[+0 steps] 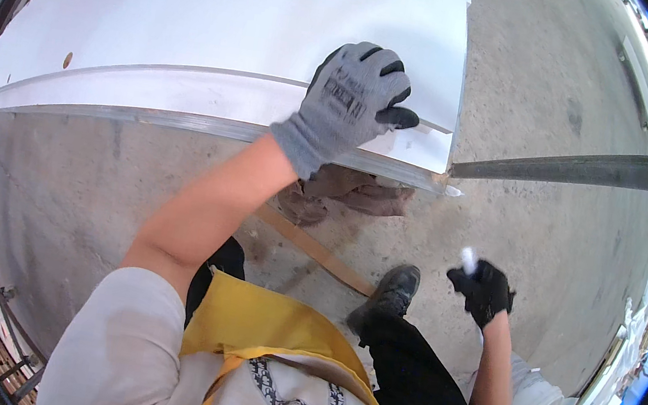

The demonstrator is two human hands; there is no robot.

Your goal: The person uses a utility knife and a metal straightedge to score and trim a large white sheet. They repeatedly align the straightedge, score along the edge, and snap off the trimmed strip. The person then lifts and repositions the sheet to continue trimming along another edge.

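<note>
My left hand (359, 86), in a grey knit glove with dark fingertips and printed writing, is over the near edge of a large white panel (214, 13). Its fingers curl, and the thumb lies by a stepped ledge (433, 129); whether they grip anything is hidden. A metal rail (186, 121) runs along the panel's front. Off to the right and lower down, my right hand (482, 293), in a black glove, holds a small white object (468, 260), too blurred to name.
A brown cloth (362, 194) lies crumpled on the concrete floor (543, 233) under the rail. A brown strip (317, 249) reaches my shoe (396, 287). From the panel's corner a dark bar (577, 167) extends right. A white bucket-like container (535, 400) stands behind my right forearm.
</note>
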